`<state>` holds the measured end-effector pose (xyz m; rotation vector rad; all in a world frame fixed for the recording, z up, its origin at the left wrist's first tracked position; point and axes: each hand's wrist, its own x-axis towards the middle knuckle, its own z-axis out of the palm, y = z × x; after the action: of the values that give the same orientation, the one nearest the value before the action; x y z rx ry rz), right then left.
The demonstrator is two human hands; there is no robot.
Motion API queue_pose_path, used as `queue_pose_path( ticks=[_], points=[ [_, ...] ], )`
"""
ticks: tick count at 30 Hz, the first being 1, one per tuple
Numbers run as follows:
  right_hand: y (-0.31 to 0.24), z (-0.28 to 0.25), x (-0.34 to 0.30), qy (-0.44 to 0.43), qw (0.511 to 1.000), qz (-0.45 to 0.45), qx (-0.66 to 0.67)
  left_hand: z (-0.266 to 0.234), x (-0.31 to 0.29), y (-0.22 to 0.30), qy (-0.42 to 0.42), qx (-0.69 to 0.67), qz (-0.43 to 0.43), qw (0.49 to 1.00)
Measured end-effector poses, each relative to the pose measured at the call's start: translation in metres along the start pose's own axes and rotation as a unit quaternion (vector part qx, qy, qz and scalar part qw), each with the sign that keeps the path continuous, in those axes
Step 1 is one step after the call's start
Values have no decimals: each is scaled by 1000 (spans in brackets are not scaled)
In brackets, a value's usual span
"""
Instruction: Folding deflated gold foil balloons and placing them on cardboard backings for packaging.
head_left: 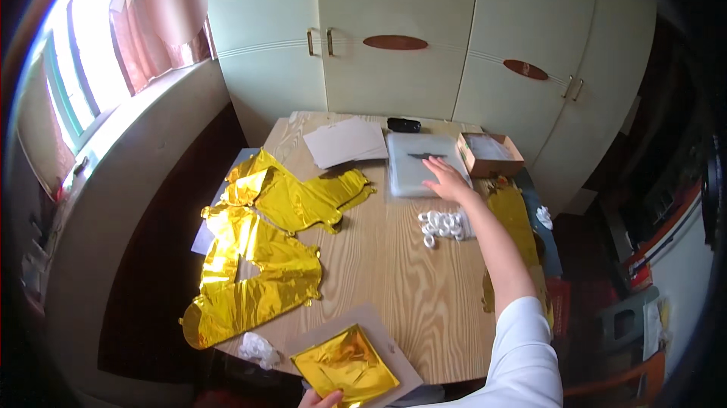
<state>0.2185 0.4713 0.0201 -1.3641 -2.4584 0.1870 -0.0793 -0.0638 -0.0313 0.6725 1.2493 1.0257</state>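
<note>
My left hand, partly cut off at the lower edge, grips a flat folded gold foil balloon by its near left corner, the thumb on top. Beneath that square lies a grey-beige card sheet. My right arm stretches far across the table. With its fingers spread, my right hand is over a stack of clear plastic bags that has a dark mark on it; whether it touches the top bag I cannot tell. Flat gold foil balloons lie unfolded along the table's left side.
A bundle of white ribbon or cord lies near my right forearm. Behind are grey card sheets, a black object and an open cardboard box. More gold foil covers the right edge. Crumpled white plastic sits front left.
</note>
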Motion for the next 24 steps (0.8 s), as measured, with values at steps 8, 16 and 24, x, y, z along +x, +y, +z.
queue_pose_path(
  ticks=[8, 16, 24],
  points=[
    [28, 32, 23, -88, 992, 75, -60, 17, -10, 56, 121, -25, -45, 991],
    [31, 36, 42, 55, 986, 159, 6, 23, -8, 55, 124, -13, -19, 992],
    [-123, -49, -40, 170, 984, -37, 38, -24, -10, -30, 63, -54, 81, 993]
  ],
)
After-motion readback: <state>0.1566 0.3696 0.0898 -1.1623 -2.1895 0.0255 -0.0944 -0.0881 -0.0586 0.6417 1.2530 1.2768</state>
